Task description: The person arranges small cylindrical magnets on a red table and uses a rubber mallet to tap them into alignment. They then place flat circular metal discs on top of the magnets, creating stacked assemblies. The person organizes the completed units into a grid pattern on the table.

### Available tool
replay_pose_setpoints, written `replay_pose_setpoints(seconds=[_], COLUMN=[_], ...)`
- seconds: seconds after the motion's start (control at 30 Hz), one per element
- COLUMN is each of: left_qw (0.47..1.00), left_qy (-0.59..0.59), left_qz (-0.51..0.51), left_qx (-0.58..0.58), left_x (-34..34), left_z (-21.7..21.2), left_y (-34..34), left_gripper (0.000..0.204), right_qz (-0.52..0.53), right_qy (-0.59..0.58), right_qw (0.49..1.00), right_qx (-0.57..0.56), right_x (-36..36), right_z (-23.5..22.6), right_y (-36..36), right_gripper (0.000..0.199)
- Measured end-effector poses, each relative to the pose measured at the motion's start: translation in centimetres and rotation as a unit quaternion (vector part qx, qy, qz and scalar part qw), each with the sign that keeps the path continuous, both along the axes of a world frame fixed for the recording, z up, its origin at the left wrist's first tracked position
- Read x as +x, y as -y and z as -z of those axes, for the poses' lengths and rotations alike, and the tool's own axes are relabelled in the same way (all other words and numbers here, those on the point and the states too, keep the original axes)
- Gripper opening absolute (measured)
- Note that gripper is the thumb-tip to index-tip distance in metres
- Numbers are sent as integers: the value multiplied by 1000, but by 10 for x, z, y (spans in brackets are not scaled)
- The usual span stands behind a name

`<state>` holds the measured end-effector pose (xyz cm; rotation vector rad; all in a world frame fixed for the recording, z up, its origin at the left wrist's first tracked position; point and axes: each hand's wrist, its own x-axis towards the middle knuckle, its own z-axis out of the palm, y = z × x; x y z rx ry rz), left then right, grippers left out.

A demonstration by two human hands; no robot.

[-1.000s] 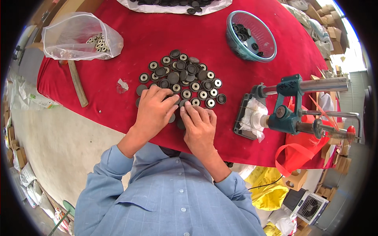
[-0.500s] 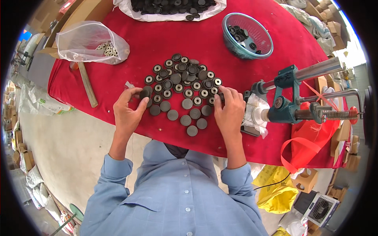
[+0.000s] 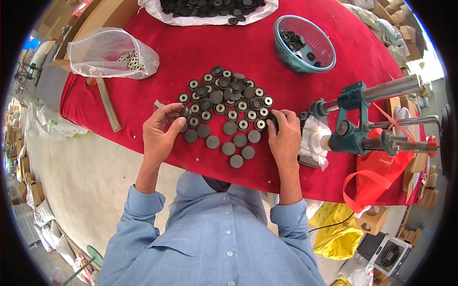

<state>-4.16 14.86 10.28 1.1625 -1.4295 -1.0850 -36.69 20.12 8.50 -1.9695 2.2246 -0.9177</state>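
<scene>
Hands flank a spread of small dark discs (image 3: 224,107) on the red cloth of the counter (image 3: 157,86), one at each side, so the loose pieces stay gathered in one patch between them. The left hand (image 3: 162,128) curls at the left edge of the patch and pinches one disc between thumb and fingers; the right hand (image 3: 285,133) lies knuckles up at the right edge, fingers bent onto the outermost discs, though I cannot tell whether it grips one. Many discs lie with a pale ring facing up, while a few plain dark ones sit apart at the near edge. Just right of the right hand stands a blue-green hand press (image 3: 355,126), close enough to reach. Farther back sit a blue bowl (image 3: 317,59) holding more discs, a clear bag (image 3: 102,52) of pale rings, and a wooden handle (image 3: 109,105) lying beside the bag
</scene>
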Motion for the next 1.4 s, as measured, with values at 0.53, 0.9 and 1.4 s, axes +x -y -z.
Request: replay_pose_setpoints(seconds=[0.53,0.9,1.4], left_qw=[903,937,883], left_qy=[359,282,355], left_qz=[-95,17,147], left_qx=[-215,-207,-270], left_x=[28,-25,-74], left_z=[0,0,5], left_y=[18,-5,-26], left_gripper=[28,23,34], right_qz=[4,-81,-71], right_qy=[198,41,-92], right_qw=[980,993,993], right_qx=[22,-70,-31], right_x=[5,23,33], right_z=[-23,-2,2], right_y=[-17,-15,-42], right_gripper=[23,24,39])
